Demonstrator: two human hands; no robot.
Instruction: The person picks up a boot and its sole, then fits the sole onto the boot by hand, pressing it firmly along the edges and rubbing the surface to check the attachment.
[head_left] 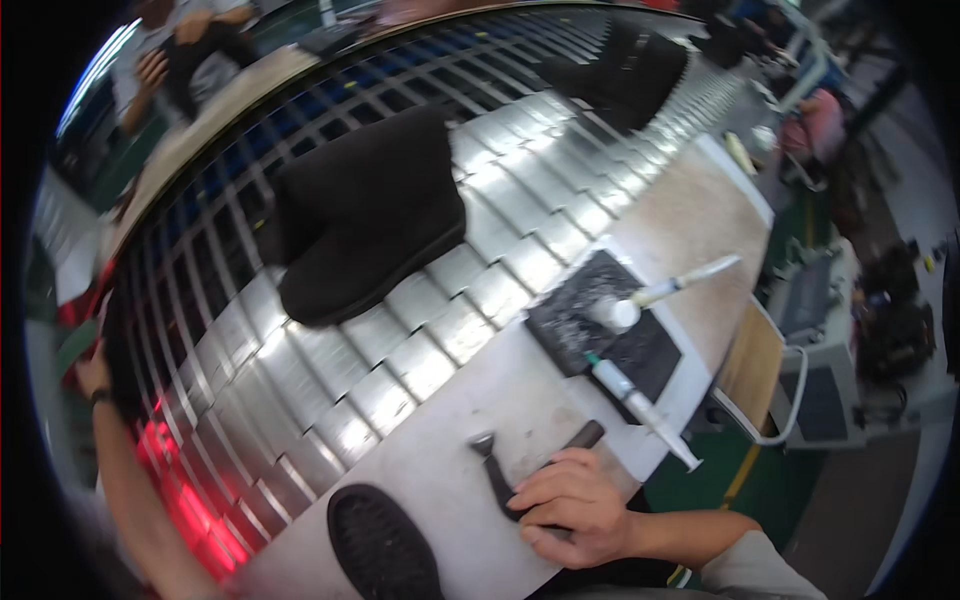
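My right hand [575, 508] is closed over a black hand tool [492, 470] with a flared head, which lies on the pale worktop. A black bar-like end [585, 435] sticks out past the fingers; whether it belongs to the same tool is unclear. Left of this hand a black ridged shoe sole [385, 545] rests at the worktop's near edge. My left arm stretches to the far left, and my left hand [92, 375] is beside a dark shape and something red at the conveyor's edge. Its fingers are mostly hidden and blurred.
A slatted metal conveyor [400, 385] carries a black boot [375, 210] and more dark footwear [630, 75] farther off. On a black pad [650, 345] are a white pot [617, 314] with a brush-like stick and a syringe [645, 410]. Another person [190, 50] stands across.
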